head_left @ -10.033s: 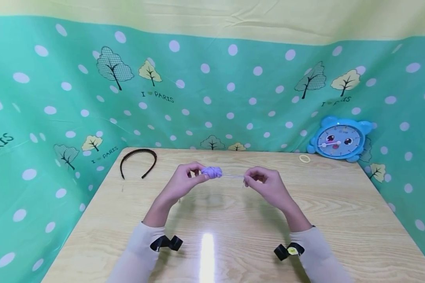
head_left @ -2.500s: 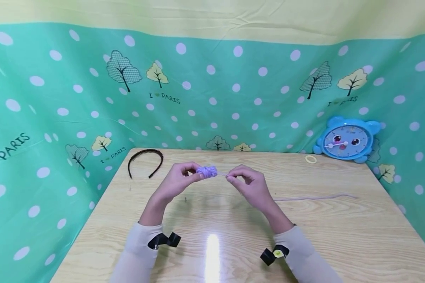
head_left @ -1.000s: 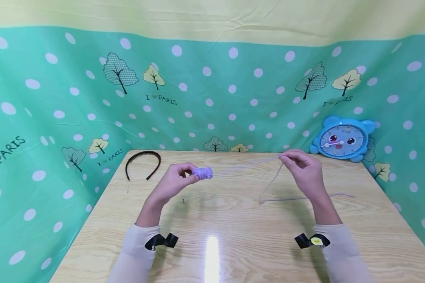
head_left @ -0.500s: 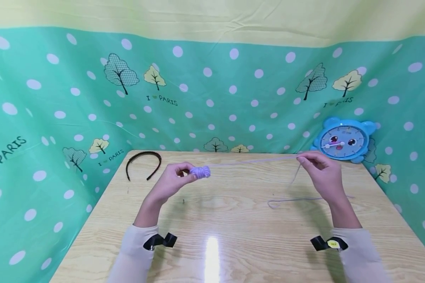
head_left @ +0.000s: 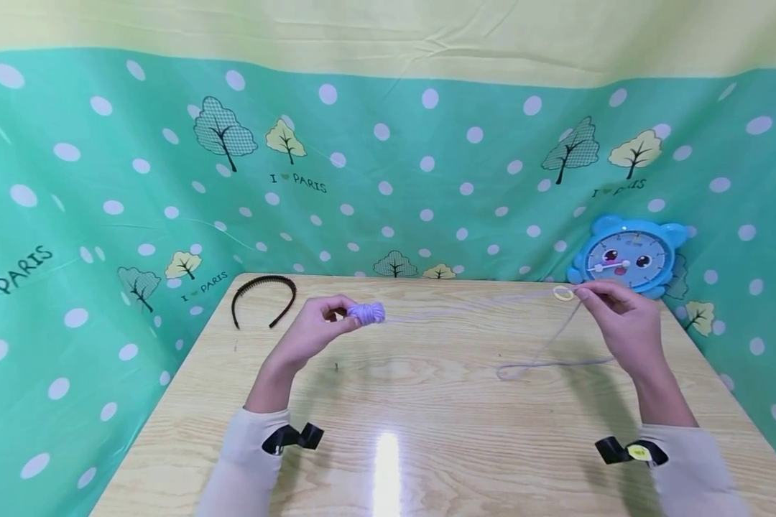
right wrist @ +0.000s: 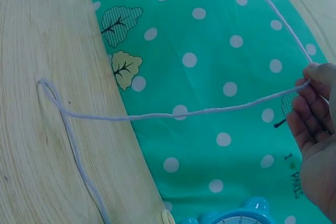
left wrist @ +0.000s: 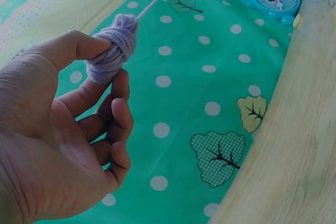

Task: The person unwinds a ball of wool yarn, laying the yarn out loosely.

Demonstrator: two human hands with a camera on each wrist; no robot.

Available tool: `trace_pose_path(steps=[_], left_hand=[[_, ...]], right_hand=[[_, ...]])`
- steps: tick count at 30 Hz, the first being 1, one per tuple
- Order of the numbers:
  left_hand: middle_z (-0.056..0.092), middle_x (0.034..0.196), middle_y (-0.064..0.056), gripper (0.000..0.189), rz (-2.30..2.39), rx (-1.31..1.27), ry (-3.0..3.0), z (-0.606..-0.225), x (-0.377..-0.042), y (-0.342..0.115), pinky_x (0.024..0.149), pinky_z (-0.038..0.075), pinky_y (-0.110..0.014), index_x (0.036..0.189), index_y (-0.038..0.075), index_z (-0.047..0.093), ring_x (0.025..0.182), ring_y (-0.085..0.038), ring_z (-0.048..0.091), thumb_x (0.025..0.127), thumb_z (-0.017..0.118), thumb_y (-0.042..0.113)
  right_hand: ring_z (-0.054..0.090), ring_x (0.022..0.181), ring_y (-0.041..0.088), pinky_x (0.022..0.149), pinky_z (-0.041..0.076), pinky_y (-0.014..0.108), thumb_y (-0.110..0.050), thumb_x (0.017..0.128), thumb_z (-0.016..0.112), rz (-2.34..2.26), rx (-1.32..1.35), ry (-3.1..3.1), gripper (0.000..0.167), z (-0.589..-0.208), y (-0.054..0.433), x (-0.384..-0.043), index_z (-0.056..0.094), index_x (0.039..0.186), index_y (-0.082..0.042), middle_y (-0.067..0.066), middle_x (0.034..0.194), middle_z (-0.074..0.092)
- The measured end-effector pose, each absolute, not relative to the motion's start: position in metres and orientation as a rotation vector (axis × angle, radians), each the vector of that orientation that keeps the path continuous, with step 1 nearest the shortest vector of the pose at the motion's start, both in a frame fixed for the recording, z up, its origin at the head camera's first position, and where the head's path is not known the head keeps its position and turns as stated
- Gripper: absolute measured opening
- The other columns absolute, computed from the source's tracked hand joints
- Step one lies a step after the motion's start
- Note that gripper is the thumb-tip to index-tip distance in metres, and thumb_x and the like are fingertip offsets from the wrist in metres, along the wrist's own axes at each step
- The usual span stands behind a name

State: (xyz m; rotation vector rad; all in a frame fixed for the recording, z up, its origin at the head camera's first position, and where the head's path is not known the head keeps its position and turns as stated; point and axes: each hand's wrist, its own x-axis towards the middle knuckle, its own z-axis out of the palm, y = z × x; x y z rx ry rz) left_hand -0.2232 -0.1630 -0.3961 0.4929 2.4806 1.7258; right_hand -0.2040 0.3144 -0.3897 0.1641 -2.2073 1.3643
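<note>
My left hand (head_left: pixel 307 334) pinches a small purple bundle of wound yarn (head_left: pixel 367 314) between thumb and fingers, held up over the table. In the left wrist view the yarn bundle (left wrist: pixel 113 51) shows its wraps, with one strand leading off its top. That strand (head_left: pixel 465 306) runs across to my right hand (head_left: pixel 624 327), whose thumb and fingertips pinch it. Below the right hand the loose yarn tail (right wrist: pixel 173 115) drops to the table and doubles back there in a narrow bend. The left hand's lower fingers are curled loosely.
A black toothed headband (head_left: pixel 263 280) lies at the back left of the wooden table (head_left: pixel 465 445). At the back right a blue bear-shaped clock (head_left: pixel 629 255) leans by the curtain (head_left: pixel 427 179). A pale ring (head_left: pixel 563 293) sits close beside the right fingertips in the head view.
Since ten seconds ago, a long length of yarn has come off the bundle. Over the last second my right hand has moved right, drawing the strand out; the left hand has hardly moved.
</note>
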Motion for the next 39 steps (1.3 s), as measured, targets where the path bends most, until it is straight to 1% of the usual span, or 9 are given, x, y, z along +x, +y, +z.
trace_pose_path(steps=[5,9,12,17,21,24,29,34,39], left_hand=[[0.07,0.104,-0.009,0.01,1.741,0.494,2.469,-0.394,-0.222,-0.165,0.067,0.047,-0.026,0.097,0.002,0.072,0.084,-0.023,0.052,0.094,0.072,0.011],[0.069,0.108,-0.009,0.012,1.751,0.493,2.446,-0.392,-0.221,-0.166,0.071,0.049,-0.026,0.099,0.002,0.072,0.092,-0.025,0.054,0.095,0.072,0.013],[0.069,0.108,-0.008,0.012,1.75,0.492,2.443,-0.392,-0.22,-0.166,0.072,0.05,-0.026,0.1,0.003,0.072,0.094,-0.025,0.054,0.096,0.072,0.014],[0.067,0.104,-0.006,0.012,1.735,0.486,2.485,-0.39,-0.221,-0.17,0.072,0.049,-0.026,0.1,0.003,0.073,0.092,-0.025,0.053,0.095,0.072,0.013],[0.064,0.1,-0.003,0.012,1.727,0.486,2.518,-0.389,-0.221,-0.172,0.07,0.047,-0.025,0.101,0.003,0.074,0.091,-0.025,0.052,0.093,0.072,0.011],[0.064,0.101,-0.003,0.012,1.738,0.486,2.508,-0.389,-0.221,-0.172,0.07,0.048,-0.026,0.1,0.003,0.073,0.091,-0.025,0.053,0.093,0.073,0.012],[0.064,0.102,-0.005,0.012,1.738,0.473,2.506,-0.388,-0.221,-0.173,0.069,0.048,-0.025,0.101,0.003,0.074,0.091,-0.023,0.053,0.093,0.072,0.011],[0.066,0.102,-0.005,0.012,1.74,0.472,2.508,-0.388,-0.221,-0.173,0.069,0.047,-0.024,0.101,0.002,0.074,0.089,-0.024,0.053,0.093,0.072,0.011],[0.065,0.101,-0.004,0.013,1.759,0.475,2.486,-0.387,-0.221,-0.174,0.07,0.048,-0.025,0.103,0.001,0.073,0.089,-0.025,0.053,0.094,0.071,0.01]], right_hand=[[0.065,0.099,-0.006,0.087,0.051,0.002,-0.009,0.098,0.07,1.357,0.136,-2.204,0.024,-0.389,0.324,-0.204,0.072,0.115,0.008,-0.024,0.101,0.07],[0.064,0.1,-0.005,0.087,0.05,0.001,-0.008,0.098,0.069,1.353,0.111,-2.204,0.025,-0.389,0.332,-0.203,0.071,0.117,0.008,-0.024,0.103,0.07],[0.064,0.1,-0.005,0.086,0.05,0.001,-0.007,0.098,0.069,1.354,0.098,-2.2,0.026,-0.389,0.338,-0.202,0.071,0.118,0.009,-0.023,0.104,0.069],[0.064,0.097,-0.006,0.083,0.051,0.001,-0.008,0.098,0.07,1.369,0.034,-2.191,0.026,-0.39,0.348,-0.201,0.071,0.119,0.007,-0.025,0.101,0.07],[0.064,0.091,-0.005,0.079,0.051,0.002,-0.006,0.097,0.07,1.371,-0.008,-2.167,0.023,-0.389,0.356,-0.2,0.072,0.117,0.007,-0.024,0.096,0.071],[0.064,0.088,-0.005,0.077,0.051,0.002,-0.004,0.097,0.07,1.359,-0.023,-2.158,0.022,-0.387,0.361,-0.199,0.073,0.115,0.007,-0.024,0.093,0.07],[0.064,0.087,-0.006,0.077,0.051,0.001,-0.004,0.096,0.071,1.354,-0.055,-2.153,0.022,-0.384,0.37,-0.197,0.073,0.115,0.006,-0.024,0.092,0.07],[0.064,0.086,-0.004,0.075,0.052,0.002,-0.005,0.096,0.072,1.361,-0.102,-2.131,0.024,-0.382,0.379,-0.198,0.073,0.116,0.007,-0.023,0.092,0.071],[0.063,0.084,-0.004,0.072,0.051,0.002,-0.007,0.096,0.072,1.354,-0.153,-2.123,0.025,-0.382,0.389,-0.197,0.073,0.117,0.006,-0.023,0.09,0.071]])
